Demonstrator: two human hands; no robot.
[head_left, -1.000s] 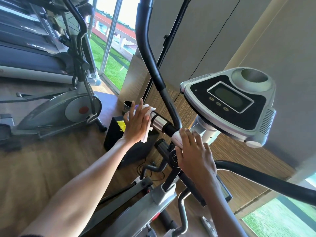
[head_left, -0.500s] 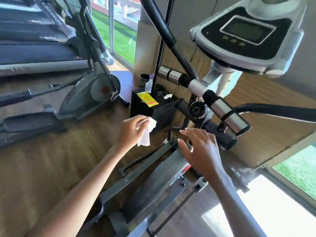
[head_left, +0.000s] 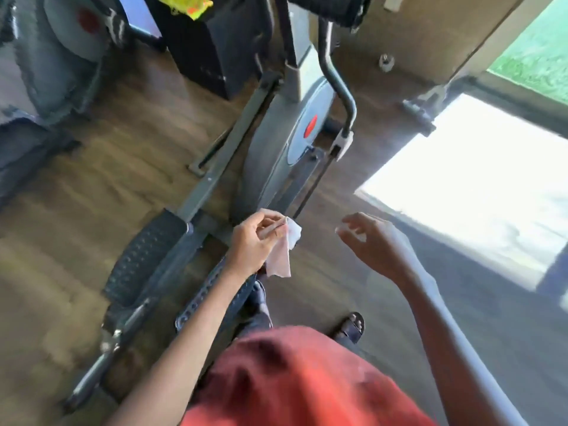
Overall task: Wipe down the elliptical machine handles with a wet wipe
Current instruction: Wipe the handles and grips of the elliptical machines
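Note:
My left hand (head_left: 256,239) pinches a crumpled white wet wipe (head_left: 284,250), which hangs from my fingertips above the floor. My right hand (head_left: 373,241) floats a little to the right of it, fingers apart and curled, holding nothing. The elliptical machine (head_left: 276,155) stretches away in front of me: grey flywheel housing with a red mark, a black foot pedal (head_left: 141,256) at the left. Its handles and console are out of frame above. The picture is motion-blurred.
A black box (head_left: 212,47) with a yellow packet (head_left: 184,3) on top stands on the wooden floor behind the machine. A second grey elliptical (head_left: 61,56) is at the far left. Bright sunlight falls on the floor at the right. My sandalled foot (head_left: 350,327) is below.
The view has tipped down from the handles and console to the machine's base and floor. Both hands came off the handlebar and dropped; the left still holds the wipe.

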